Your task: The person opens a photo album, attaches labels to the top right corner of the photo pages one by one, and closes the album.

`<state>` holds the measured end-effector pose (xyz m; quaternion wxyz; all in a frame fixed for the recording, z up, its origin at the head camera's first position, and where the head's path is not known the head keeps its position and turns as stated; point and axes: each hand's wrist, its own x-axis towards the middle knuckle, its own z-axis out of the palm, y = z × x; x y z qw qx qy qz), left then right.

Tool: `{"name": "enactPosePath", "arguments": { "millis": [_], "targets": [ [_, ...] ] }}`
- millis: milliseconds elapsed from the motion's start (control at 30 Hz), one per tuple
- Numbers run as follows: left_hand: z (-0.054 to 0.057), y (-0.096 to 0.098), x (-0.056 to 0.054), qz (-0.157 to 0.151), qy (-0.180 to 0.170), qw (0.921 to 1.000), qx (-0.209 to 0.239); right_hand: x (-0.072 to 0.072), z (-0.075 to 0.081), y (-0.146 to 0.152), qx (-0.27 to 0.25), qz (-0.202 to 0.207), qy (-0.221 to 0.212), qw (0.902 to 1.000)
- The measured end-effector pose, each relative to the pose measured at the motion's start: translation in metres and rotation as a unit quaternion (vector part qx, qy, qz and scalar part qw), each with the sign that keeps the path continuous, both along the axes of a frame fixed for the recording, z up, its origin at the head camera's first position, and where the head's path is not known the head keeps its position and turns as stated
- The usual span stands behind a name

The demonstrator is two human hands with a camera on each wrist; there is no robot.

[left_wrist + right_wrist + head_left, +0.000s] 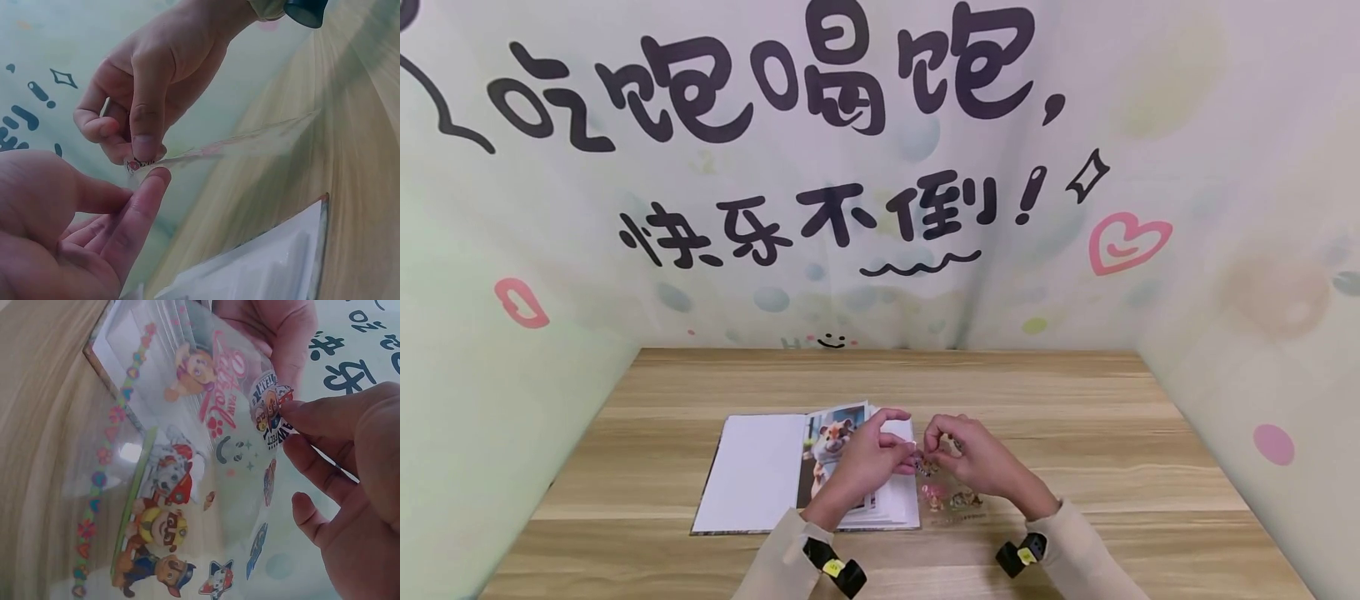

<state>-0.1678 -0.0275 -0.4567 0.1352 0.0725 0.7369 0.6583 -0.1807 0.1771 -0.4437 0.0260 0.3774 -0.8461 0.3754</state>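
A clear sheet of cartoon dog stickers (165, 469) hangs tilted above the table, right of an open album (752, 475). My left hand (872, 454) pinches the sheet's edge between thumb and fingers. At that same edge, my right hand (973, 454) pinches a round lettered sticker (269, 409) between thumb and index finger. In the right wrist view part of this sticker stands away from the sheet, while the rest appears to lie against it. The two hands' fingertips are close together. A hamster photo (831, 442) shows on the album's right side, partly covered by my left hand.
The wooden table (1060, 392) extends around the album, up to a printed backdrop (820, 292) behind it and side walls left and right. Loose-looking white pages (895, 508) stack on the album's right half. Both wrists wear small black cameras (1021, 556).
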Motion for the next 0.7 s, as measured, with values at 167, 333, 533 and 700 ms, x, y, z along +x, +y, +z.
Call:
{"name": "enactPosePath", "arguments": {
  "millis": [167,333,533,700],
  "targets": [
    [-0.002,0.0,0.0,0.002,-0.001,1.0,-0.009,0.0,-0.001,0.002,-0.009,0.012,-0.015,0.9998],
    [-0.006,-0.002,-0.001,0.017,-0.005,0.9998,-0.002,0.001,0.002,0.007,-0.026,0.013,-0.042,0.9987],
    [-0.013,-0.003,-0.003,0.037,-0.002,0.9992,-0.015,-0.001,0.004,0.016,-0.047,-0.012,-0.058,0.9971],
    [-0.015,0.001,-0.003,0.043,-0.001,0.9991,-0.005,-0.002,0.004,0.018,-0.055,-0.019,-0.067,0.9961]
  ]
}}
